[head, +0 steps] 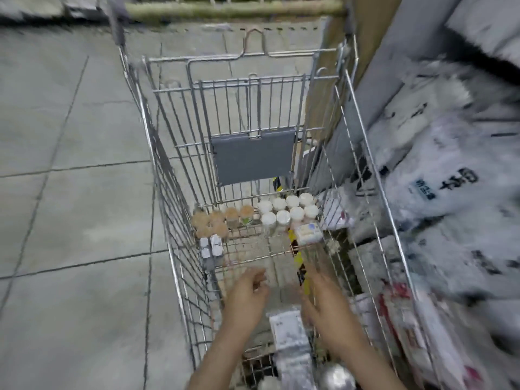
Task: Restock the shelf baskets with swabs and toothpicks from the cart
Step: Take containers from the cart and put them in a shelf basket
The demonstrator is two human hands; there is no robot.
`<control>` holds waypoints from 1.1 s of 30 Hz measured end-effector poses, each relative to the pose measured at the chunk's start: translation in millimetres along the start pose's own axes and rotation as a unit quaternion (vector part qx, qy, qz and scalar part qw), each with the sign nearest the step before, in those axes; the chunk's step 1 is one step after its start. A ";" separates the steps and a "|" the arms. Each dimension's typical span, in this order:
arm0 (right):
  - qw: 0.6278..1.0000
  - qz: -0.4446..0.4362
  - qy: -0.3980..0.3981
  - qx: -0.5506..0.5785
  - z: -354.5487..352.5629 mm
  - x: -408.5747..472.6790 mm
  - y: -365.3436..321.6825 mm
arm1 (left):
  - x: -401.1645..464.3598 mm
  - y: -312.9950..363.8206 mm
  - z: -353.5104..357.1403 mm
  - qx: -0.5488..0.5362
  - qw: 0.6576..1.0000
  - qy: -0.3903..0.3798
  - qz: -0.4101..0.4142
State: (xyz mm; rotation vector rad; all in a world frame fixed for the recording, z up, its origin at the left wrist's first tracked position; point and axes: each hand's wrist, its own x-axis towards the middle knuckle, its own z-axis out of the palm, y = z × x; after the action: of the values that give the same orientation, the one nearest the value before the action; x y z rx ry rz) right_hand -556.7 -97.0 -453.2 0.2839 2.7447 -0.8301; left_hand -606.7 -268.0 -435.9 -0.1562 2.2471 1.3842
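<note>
Both hands reach down into the wire cart [180, 153]: my left hand [247, 298] has loosely curled fingers holding nothing, my right hand [323, 302] is smeared by motion, fingers seemingly spread, though I cannot tell for certain. Beyond the fingertips, against the far end, stand round tan-topped tubs [216, 220] and white-capped tubs [289, 211]; whether swabs or toothpicks, I cannot make out. Just ahead of the right hand lies a small clear rectangular pack [308, 233]. Between my wrists a flat white packet [287, 333] is partly covered. Right of the hand, blurred plastic bags [439, 192] fill the shelf.
</note>
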 end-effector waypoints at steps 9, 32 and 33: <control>0.998 0.031 -0.028 0.052 -58.4 -211.4 -36.0 | -198.4 7.8 -56.8 0.160 0.974 -0.135 0.091; 0.911 0.344 0.166 0.156 -103.7 -717.2 24.2 | -507.1 78.8 124.5 0.230 0.867 -0.372 0.240; 0.905 0.360 0.177 0.143 -106.4 -746.5 30.3 | -525.8 77.9 142.8 0.230 0.858 -0.393 0.238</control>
State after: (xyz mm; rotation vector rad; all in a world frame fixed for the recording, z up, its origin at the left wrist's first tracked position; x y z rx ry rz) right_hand 138.1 -94.5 -158.8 1.5241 2.4588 -1.0095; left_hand -125.3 -189.2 -181.0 1.0056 1.8484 0.8174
